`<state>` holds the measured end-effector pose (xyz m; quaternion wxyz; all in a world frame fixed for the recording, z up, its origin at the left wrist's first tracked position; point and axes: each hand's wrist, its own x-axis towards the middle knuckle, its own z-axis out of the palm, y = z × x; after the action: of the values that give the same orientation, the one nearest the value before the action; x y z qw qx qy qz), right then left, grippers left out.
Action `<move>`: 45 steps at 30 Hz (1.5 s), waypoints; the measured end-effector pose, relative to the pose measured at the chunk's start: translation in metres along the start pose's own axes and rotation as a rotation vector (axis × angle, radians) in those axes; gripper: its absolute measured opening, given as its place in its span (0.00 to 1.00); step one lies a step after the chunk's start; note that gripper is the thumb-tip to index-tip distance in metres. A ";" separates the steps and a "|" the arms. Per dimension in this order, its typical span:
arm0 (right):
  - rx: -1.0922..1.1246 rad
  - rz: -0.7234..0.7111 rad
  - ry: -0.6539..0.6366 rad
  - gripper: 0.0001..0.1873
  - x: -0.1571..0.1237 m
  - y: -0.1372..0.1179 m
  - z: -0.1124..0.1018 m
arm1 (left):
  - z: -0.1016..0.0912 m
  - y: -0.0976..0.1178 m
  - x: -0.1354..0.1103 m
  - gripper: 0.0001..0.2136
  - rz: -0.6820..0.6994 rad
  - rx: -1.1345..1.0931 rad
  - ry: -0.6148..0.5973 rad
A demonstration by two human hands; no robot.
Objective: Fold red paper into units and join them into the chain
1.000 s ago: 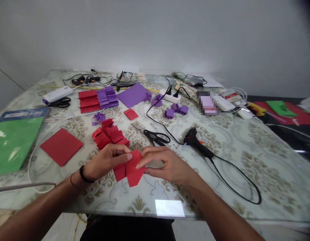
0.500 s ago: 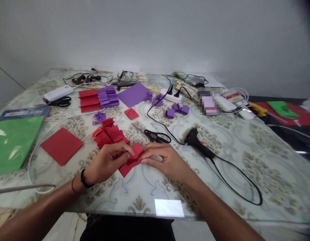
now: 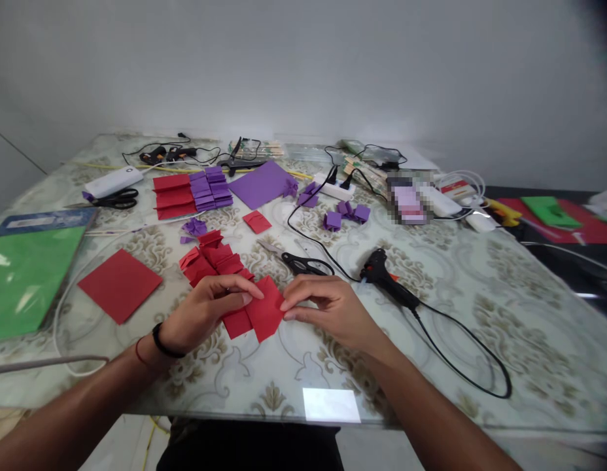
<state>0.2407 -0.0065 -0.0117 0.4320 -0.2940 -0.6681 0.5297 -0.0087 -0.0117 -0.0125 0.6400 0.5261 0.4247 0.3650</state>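
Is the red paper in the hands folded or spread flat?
Folded: the red paper shows overlapping panels and a stepped lower edge.

The folded sheet (image 3: 265, 315) at lower centre is matt red paper, creased. The green pack (image 3: 36, 281) at far left has a glossy plastic wrap. The central scissors (image 3: 290, 260) combine metallic blades with black plastic handles. The patterned surface (image 3: 543, 379) is smooth, glossy and reflective.

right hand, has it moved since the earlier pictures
Yes: since a second ago, the right hand has shifted slightly forward, toward the black-handled scissors, which stay put, and now hides more of them.
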 end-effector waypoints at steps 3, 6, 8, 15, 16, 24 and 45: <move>0.072 0.097 0.036 0.11 -0.001 0.000 0.000 | 0.002 0.003 -0.001 0.06 0.074 0.062 0.028; 0.108 0.241 0.059 0.13 -0.002 0.000 0.000 | 0.005 0.007 -0.003 0.07 0.188 0.192 0.084; 0.055 0.293 0.066 0.12 -0.002 0.000 0.000 | 0.008 0.007 -0.005 0.08 0.229 0.256 0.103; -0.100 0.202 0.073 0.12 -0.001 -0.003 0.004 | 0.010 0.007 -0.006 0.10 0.254 0.384 0.115; -0.103 0.200 0.066 0.12 -0.001 -0.004 0.004 | 0.010 0.007 -0.006 0.10 0.256 0.387 0.117; -0.178 0.222 0.027 0.12 0.000 -0.008 0.003 | 0.010 0.007 -0.005 0.11 0.281 0.369 0.065; -0.169 0.200 0.030 0.04 -0.002 -0.004 0.027 | 0.018 0.013 -0.007 0.08 0.170 0.510 -0.020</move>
<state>0.2178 -0.0217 -0.0097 0.3607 -0.4025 -0.6711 0.5075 0.0048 -0.0224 0.0034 0.4579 0.7078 0.4508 0.2934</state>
